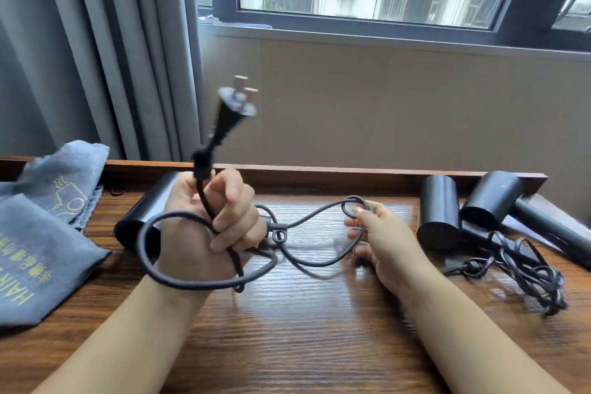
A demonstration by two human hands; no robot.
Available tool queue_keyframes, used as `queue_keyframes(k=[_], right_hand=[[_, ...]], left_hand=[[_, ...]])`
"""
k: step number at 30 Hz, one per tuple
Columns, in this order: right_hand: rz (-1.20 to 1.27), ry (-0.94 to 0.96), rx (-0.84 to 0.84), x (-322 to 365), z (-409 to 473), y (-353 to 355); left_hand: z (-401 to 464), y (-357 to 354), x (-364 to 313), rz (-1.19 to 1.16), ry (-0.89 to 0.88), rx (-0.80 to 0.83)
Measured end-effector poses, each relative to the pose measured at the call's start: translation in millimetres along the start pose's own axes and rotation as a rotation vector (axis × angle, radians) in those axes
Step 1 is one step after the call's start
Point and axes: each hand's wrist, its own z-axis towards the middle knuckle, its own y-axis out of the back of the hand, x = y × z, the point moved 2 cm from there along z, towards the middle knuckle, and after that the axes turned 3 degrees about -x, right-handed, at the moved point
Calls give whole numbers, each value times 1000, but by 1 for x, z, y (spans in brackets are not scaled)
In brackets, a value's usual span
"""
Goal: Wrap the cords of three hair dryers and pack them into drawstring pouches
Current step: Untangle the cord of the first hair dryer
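Note:
My left hand grips a black hair dryer by its handle together with the end of its black cord; the plug sticks up above the fist. One loop of cord circles my left wrist. My right hand pinches a bend of the same cord out to the right, above the wooden table. Two more black hair dryers lie at the right with a tangled cord. Grey drawstring pouches with yellow print lie at the left.
The table has a raised back ledge. Behind it are a beige wall, a window and grey curtains at the left. Bare wood shows between my forearms, toward the near edge.

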Motion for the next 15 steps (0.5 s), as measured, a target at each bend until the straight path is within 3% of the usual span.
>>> queue_keyframes(k=[2, 5, 11, 15], right_hand=[[24, 38, 6, 0, 1, 0], [53, 138, 21, 4, 0, 2], [112, 616, 120, 24, -19, 7], [14, 765, 203, 27, -29, 9]], left_hand=[[-1, 0, 4, -53, 109, 111], [-4, -1, 16, 138, 234, 152], [-5, -1, 35, 830, 368, 33], [-9, 1, 44, 931, 439, 7]])
